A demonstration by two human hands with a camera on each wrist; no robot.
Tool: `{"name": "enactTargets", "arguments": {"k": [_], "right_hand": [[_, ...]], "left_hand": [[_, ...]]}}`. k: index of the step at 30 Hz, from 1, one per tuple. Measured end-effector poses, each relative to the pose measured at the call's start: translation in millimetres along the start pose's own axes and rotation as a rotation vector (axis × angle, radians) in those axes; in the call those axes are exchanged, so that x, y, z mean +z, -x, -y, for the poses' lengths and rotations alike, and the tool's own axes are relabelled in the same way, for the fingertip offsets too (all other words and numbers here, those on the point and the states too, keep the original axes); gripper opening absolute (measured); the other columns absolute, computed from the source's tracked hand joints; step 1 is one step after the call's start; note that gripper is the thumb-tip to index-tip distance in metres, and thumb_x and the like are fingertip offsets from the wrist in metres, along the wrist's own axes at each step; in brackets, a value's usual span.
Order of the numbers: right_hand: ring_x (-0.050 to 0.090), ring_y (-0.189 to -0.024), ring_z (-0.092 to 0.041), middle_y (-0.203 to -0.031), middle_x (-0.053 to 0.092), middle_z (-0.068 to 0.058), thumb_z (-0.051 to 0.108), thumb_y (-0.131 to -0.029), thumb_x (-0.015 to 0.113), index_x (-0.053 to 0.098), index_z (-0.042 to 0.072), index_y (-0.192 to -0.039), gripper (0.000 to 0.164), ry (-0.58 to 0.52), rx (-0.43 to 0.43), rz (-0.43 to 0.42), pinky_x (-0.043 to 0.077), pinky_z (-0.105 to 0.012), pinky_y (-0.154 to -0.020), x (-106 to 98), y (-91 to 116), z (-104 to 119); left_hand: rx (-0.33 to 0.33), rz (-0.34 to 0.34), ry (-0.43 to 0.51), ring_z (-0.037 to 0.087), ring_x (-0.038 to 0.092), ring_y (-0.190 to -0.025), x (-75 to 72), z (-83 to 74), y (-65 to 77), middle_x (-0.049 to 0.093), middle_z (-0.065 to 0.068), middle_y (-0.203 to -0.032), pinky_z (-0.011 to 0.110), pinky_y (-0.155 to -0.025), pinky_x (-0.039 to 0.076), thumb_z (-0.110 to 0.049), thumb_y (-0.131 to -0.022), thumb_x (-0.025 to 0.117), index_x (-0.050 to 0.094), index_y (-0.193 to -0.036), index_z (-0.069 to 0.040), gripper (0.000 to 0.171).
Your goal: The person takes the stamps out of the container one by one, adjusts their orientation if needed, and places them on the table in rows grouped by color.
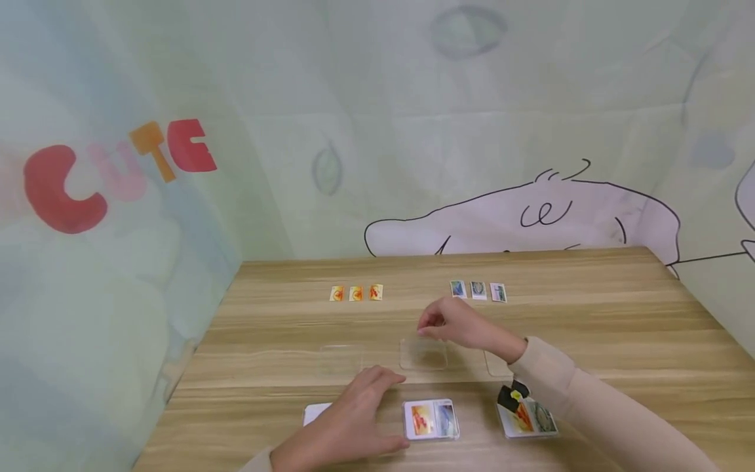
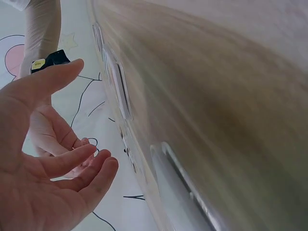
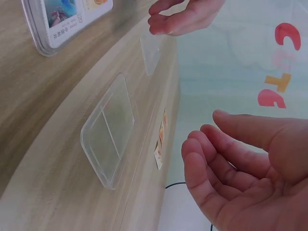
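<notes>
My right hand [image 1: 460, 321] hovers over the middle clear plastic cover [image 1: 423, 354], fingers loosely curled. In the right wrist view its thumb stands apart from the fingers [image 3: 211, 168] and nothing is held; the cover [image 3: 108, 134] lies flat below. My left hand [image 1: 354, 419] is spread above the near part of the table, holding nothing. It hides most of the left white case [image 1: 315, 412]. Just right of it lies the middle case [image 1: 430, 419] with an orange picture and a blue one side by side. Another case [image 1: 527, 423] with two pictures lies under the right forearm.
Two more clear covers lie in the middle row, one on the left [image 1: 342, 359] and one on the right [image 1: 497, 364], the latter partly behind the sleeve. Farther back are three orange picture pieces [image 1: 356, 293] and three bluish ones [image 1: 478, 290]. A printed curtain [image 1: 330, 131] backs the wooden table [image 1: 265, 328].
</notes>
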State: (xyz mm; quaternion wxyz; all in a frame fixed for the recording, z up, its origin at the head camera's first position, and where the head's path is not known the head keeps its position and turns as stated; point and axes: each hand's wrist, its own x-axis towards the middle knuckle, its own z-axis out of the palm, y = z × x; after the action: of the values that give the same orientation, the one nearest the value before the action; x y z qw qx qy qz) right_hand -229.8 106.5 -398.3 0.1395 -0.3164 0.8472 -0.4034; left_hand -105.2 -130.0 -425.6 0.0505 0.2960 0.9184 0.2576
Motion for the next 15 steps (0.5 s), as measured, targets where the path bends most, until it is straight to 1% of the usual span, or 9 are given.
{"name": "enactTargets", "arguments": {"k": [7, 10, 15], "right_hand": [[0.055, -0.07, -0.01, -0.082, 0.068, -0.003, 0.008, -0.093, 0.07, 0.072, 0.004, -0.091, 0.005, -0.004, -0.029, 0.012, 0.049, -0.024, -0.062, 0, 11, -2], [0.055, -0.069, -0.01, -0.082, 0.068, -0.004, 0.008, -0.093, 0.07, 0.072, 0.002, -0.092, 0.006, -0.014, -0.024, 0.025, 0.049, -0.023, -0.06, 0, 16, -1], [0.054, -0.068, -0.011, -0.081, 0.067, -0.008, 0.005, -0.092, 0.07, 0.072, 0.0, -0.091, 0.005, -0.027, -0.033, 0.033, 0.048, -0.022, -0.059, 1, 23, -3]], "left_hand": [[0.054, -0.037, -0.011, 0.018, 0.048, -0.12, 6.3, -0.4, -5.0, 0.052, 0.0, -0.126, 0.036, -0.1, 0.046, -0.042, -0.073, 0.088, 0.056, -0.133, -0.006, 0.077], [0.054, -0.036, -0.016, 0.017, 0.048, -0.119, 9.0, -1.4, -7.3, 0.052, 0.0, -0.126, 0.035, -0.101, 0.045, -0.04, -0.072, 0.089, 0.056, -0.132, -0.006, 0.077], [0.029, -0.013, -0.009, 0.017, 0.047, -0.12, 13.3, -2.6, -10.9, 0.051, -0.001, -0.125, 0.035, -0.102, 0.044, -0.038, -0.071, 0.089, 0.057, -0.132, -0.006, 0.076]]}}
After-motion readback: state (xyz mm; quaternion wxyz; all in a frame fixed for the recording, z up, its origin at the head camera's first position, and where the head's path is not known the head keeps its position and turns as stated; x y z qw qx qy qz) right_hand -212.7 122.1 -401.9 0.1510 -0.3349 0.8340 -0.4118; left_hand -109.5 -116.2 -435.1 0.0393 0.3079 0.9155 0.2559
